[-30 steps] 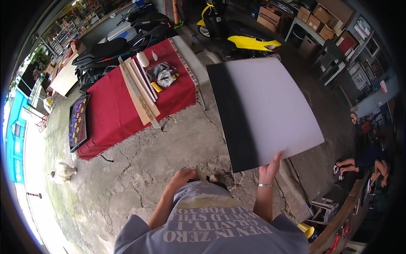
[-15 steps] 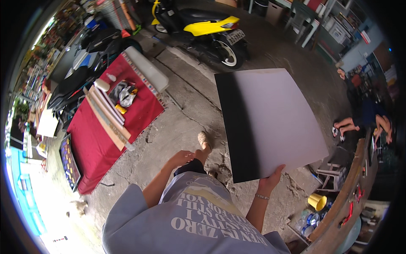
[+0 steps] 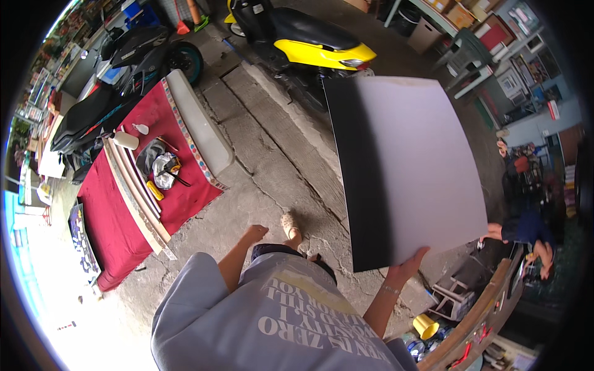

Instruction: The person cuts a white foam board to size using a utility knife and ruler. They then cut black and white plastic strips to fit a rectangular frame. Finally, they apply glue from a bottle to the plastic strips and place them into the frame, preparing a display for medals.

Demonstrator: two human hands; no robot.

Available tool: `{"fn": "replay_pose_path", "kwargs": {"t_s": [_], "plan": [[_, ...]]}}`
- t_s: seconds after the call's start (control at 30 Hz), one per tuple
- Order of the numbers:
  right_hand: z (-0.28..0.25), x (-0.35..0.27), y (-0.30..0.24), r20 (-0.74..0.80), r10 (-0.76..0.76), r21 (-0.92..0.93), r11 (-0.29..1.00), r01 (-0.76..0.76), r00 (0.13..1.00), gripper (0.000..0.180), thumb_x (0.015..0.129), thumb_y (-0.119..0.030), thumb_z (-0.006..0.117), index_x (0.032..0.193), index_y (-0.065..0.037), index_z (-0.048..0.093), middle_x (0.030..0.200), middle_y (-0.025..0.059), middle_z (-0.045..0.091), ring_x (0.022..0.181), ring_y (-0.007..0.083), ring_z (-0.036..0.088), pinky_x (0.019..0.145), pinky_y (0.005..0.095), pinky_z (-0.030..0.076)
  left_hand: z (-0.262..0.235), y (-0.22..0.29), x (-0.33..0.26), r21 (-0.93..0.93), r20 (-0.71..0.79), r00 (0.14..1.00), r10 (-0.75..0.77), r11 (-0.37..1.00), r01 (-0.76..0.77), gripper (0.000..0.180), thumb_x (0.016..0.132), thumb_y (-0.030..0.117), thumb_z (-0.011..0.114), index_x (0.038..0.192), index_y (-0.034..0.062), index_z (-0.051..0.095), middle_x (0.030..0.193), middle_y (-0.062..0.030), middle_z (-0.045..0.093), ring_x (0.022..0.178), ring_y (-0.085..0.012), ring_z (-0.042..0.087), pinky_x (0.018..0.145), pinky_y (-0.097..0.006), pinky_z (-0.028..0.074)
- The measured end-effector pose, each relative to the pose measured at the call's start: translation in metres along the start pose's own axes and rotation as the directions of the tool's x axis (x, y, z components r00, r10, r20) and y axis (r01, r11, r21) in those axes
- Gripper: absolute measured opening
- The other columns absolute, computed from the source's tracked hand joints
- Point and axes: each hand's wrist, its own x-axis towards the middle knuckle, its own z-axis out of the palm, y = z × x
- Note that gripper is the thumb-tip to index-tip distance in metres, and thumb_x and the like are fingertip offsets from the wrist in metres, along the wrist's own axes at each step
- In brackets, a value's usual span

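Note:
My right hand (image 3: 407,267) grips the lower edge of a large flat board (image 3: 427,173), thumb on its front face. The board is pale greyish white with a black band down its left side, and it is held out at my right. Fingers behind it are hidden. My left hand (image 3: 253,234) hangs in front of my left hip, holding nothing, its fingers loosely bent. It is nearest to a red-covered table (image 3: 117,260) at the left. Long thin strips (image 3: 133,191), a white bottle (image 3: 125,140), a yellow tool (image 3: 154,190) and a silvery bundle (image 3: 166,170) lie on that table.
A yellow and black scooter (image 3: 322,49) stands ahead, partly behind the board. Dark motorcycles (image 3: 93,117) are parked beyond the table. A person (image 3: 526,229) is at the far right, near a wooden workbench (image 3: 476,315). A yellow pail (image 3: 426,326) and a small stool (image 3: 455,297) are below. The concrete floor (image 3: 272,167) is cracked.
My view has shifted as I step across the floor. The board stays in my right hand and covers more of the scooter. My left hand has swung slightly.

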Motion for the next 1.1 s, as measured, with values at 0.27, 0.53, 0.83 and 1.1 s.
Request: {"fn": "replay_pose_path", "kwargs": {"t_s": [0.27, 0.53, 0.83, 1.1], "plan": [[0.195, 0.182, 0.088, 0.154, 0.187, -0.066, 0.982, -0.179, 0.970, 0.063, 0.105, -0.045, 0.044, 0.146, 0.002, 0.038, 0.150, 0.0138, 0.044, 0.134, 0.0305, 0.045, 0.114, 0.0468, 0.036, -0.065, 0.042, -0.024, -0.449, -0.335, 0.941, -0.050, 0.886, -0.114, 0.041, 0.096, 0.034, 0.061, 0.114, -0.0033, 0.067, 0.098, -0.0125, 0.072, 0.082, -0.0191, 0.069, 0.070, -0.032, 0.055], [0.381, 0.376, 0.261, 0.297, 0.343, -0.041, 0.937, -0.347, 0.891, 0.062, 0.104, -0.047, 0.043, 0.141, 0.002, 0.043, 0.145, 0.0137, 0.050, 0.129, 0.0304, 0.051, 0.109, 0.0458, 0.044, 0.004, -0.002, -0.061, -0.749, -0.307, 0.794, -0.525, 0.648, 0.139, 0.040, 0.096, 0.036, 0.060, 0.114, 0.0005, 0.066, 0.092, -0.0090, 0.072, 0.074, -0.0174, 0.069, 0.057, -0.030, 0.050], [0.472, 0.509, 0.385, 0.186, 0.497, -0.208, 0.863, -0.460, 0.848, 0.066, 0.102, -0.049, 0.049, 0.142, 0.002, 0.040, 0.139, 0.0150, 0.052, 0.121, 0.0321, 0.057, 0.102, 0.0473, 0.050, 0.096, 0.124, -0.045, -0.876, -0.297, 0.748, -0.594, 0.482, 0.035, 0.036, 0.095, 0.031, 0.061, 0.110, -0.0010, 0.066, 0.093, -0.0115, 0.071, 0.076, -0.0201, 0.067, 0.062, -0.033, 0.051], [0.496, 0.514, 0.379, 0.051, 0.144, -0.398, 0.910, -0.112, 0.988, 0.049, 0.106, -0.027, 0.049, 0.140, 0.007, 0.042, 0.137, 0.0190, 0.053, 0.119, 0.0279, 0.057, 0.103, 0.0410, 0.048, 0.068, 0.205, -0.014, -0.826, -0.374, 0.772, -0.515, 0.563, -0.025, 0.035, 0.093, 0.027, 0.062, 0.110, -0.0034, 0.067, 0.098, -0.0141, 0.072, 0.083, -0.0241, 0.068, 0.071, -0.035, 0.052]]}}
